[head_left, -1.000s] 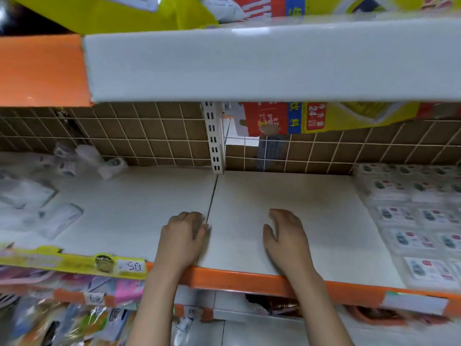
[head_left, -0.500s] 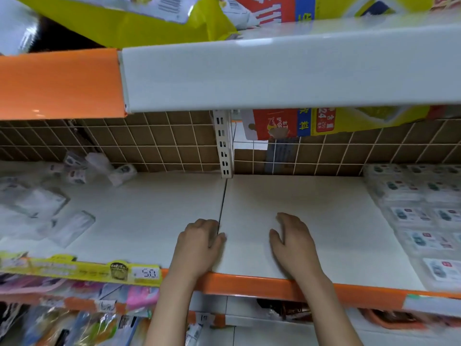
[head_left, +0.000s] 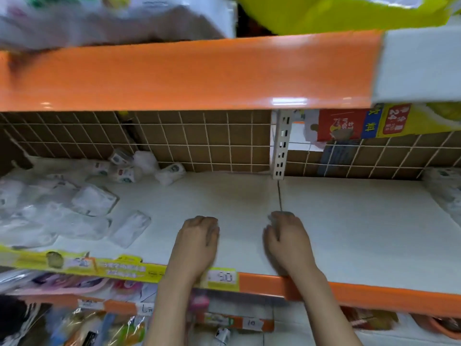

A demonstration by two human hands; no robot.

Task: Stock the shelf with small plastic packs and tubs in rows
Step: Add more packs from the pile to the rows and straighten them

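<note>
Small plastic packs (head_left: pixel 94 203) lying loose in heap, far-left of white shelf (head_left: pixel 349 233); several flat clear ones nearer front edge, one flat pack (head_left: pixel 131 228) just left of L hand. Small tubs (head_left: pixel 172 172) tipped over at back, against brown grid backing (head_left: pixel 199 141). More packs (head_left: pixel 446 186) at far-right edge, blurred. L hand (head_left: pixel 197 242) resting palm-down on shelf, fingers curled under, holding nothing. R hand (head_left: pixel 287 242) same, near panel seam (head_left: pixel 279 196), fingers bent, empty. Hands apart, both wrists crossing orange front rail (head_left: pixel 374 293). Yellow price strip (head_left: pixel 124 269) on rail left side. Orange upper-shelf rail (head_left: pixel 187 73) overhead.
</note>
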